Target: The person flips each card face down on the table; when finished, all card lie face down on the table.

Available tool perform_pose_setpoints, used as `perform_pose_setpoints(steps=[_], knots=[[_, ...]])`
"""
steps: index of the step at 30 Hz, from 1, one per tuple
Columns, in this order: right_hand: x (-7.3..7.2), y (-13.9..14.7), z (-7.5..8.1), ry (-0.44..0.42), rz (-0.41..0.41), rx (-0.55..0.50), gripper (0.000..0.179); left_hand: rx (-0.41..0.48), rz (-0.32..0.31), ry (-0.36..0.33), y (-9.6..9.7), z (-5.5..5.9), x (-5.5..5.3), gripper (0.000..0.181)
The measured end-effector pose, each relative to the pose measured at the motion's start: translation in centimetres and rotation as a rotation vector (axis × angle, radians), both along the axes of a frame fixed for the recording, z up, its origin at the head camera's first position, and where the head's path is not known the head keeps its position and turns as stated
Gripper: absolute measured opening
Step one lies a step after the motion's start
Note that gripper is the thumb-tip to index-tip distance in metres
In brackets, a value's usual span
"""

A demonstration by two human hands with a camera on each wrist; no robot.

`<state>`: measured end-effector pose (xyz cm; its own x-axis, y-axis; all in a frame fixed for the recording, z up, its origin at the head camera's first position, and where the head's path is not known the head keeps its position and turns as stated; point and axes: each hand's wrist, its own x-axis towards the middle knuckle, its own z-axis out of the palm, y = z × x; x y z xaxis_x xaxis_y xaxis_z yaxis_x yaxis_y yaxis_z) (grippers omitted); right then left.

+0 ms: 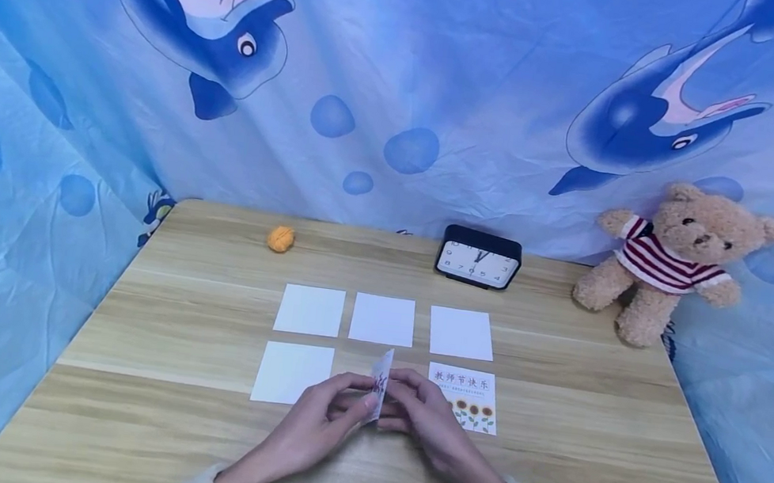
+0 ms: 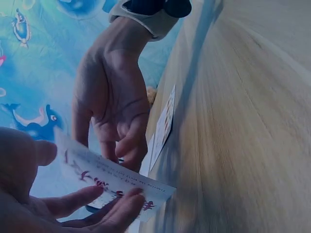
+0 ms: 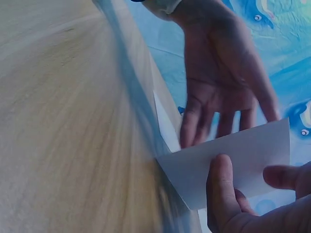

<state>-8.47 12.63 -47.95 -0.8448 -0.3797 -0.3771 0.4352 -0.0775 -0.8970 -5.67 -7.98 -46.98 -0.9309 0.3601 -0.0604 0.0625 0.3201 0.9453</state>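
Note:
Between both hands, in the middle of the head view, a small card [image 1: 381,384] stands on edge above the table. My left hand [image 1: 323,421] holds it from the left, with thumb and fingers on its printed face. That face bears dark red characters in the left wrist view. From the other side my right hand [image 1: 434,426] grips the same card, its thumb and fingertips against the blank white back [image 3: 252,158] in the right wrist view. Beside the right hand lies a face-up sunflower card [image 1: 476,403], partly covered by that hand.
Blank white cards lie in a back row, left [image 1: 310,311], middle [image 1: 382,320] and right [image 1: 461,333]. Another blank card [image 1: 293,374] is at front left. Farther back are an orange ball [image 1: 280,239], a black clock [image 1: 478,258] and a teddy bear [image 1: 679,255].

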Motion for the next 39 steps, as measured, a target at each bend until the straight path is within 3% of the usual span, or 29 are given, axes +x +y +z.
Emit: perform_pose_setpoints(steps=[6, 11, 18, 23, 27, 32, 39], knots=[[0.2, -0.4, -0.1, 0.073, 0.004, 0.103, 0.058, 0.093, 0.06, -0.061, 0.2, 0.3, -0.2, 0.041], [0.2, -0.5, 0.0, 0.107, -0.005, 0.164, 0.056, 0.161, 0.099, -0.06, -0.1, 0.2, -0.3, 0.033], [0.2, -0.5, 0.0, 0.106, -0.023, 0.189, 0.061, 0.243, 0.089, -0.053, -0.8, 0.1, -0.7, 0.033], [0.2, -0.4, 0.2, 0.106, -0.069, 0.198, 0.06, 0.294, 0.082, -0.096, -1.1, -0.1, -1.0, 0.035], [-0.2, 0.0, 0.1, 0.13, -0.103, 0.225, 0.056, 0.319, 0.119, -0.127, -1.4, -0.3, -1.2, 0.036], [-0.7, 1.0, -0.2, 0.154, -0.151, 0.249, 0.049, 0.32, 0.209, -0.131, -1.8, -0.5, -1.5, 0.034], [-1.3, 2.1, -0.2, 0.18, -0.175, 0.32, 0.043, 0.216, 0.3, -0.119, -2.2, -1.2, -1.9, 0.036]])
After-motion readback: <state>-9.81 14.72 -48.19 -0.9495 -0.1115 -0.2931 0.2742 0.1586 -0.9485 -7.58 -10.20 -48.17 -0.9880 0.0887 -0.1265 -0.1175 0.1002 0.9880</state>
